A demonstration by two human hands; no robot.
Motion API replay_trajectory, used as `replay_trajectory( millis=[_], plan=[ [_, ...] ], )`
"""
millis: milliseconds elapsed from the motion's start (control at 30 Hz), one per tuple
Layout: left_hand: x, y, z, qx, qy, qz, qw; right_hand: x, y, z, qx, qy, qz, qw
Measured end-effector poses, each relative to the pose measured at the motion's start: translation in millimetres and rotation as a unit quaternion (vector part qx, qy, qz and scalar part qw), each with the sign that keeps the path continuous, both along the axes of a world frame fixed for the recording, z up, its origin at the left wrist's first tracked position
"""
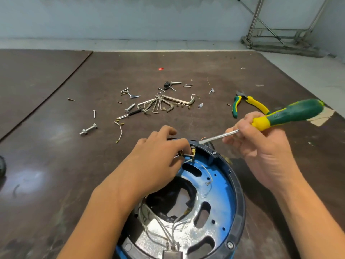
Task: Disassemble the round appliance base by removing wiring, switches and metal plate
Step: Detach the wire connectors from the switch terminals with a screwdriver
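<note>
A dark brown board [186, 71] forms the work surface, scuffed and dull, with a soft pale glare at its near left. A 2nd brown board [28, 81] lies just beside it on the left, with a seam between the 2. Beyond them runs a strip of pale floor [130, 44], then a light blue-grey wall [130, 15]. A metal frame [276, 32] with diagonal braces stands at the far right.

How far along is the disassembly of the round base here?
Done: screws and a loose wire lie on the table. In hand: the left hand pinches switch wiring at the base rim; the right hand holds the screwdriver. Left: metal plate and wires sit in the base.
</note>
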State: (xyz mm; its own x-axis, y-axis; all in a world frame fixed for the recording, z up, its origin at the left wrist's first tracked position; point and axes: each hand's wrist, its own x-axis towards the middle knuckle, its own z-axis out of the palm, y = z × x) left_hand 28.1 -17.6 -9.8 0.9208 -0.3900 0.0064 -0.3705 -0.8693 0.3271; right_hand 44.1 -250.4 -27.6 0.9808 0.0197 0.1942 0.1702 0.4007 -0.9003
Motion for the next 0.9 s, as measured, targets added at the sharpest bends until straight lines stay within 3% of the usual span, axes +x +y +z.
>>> replay_trajectory(
  millis=[167, 367, 900],
  plan=[
    [5.9, 1.5, 3.7, -0.082, -0.005, -0.015, 0.997, -0.6, 3.3, 1.7, -0.073, -0.032, 0.001, 0.997],
    [4.2, -1.2, -3.5, -0.067, -0.016, -0.032, 0.997, -4.3, 4.4, 2.1, -0.145, -0.061, 0.001, 0.988],
    [3.4, 1.7, -4.4, -0.053, -0.016, -0.034, 0.998, 2.0, -14.2, 1.9, -0.133, -0.108, 0.080, 0.982]
  ],
)
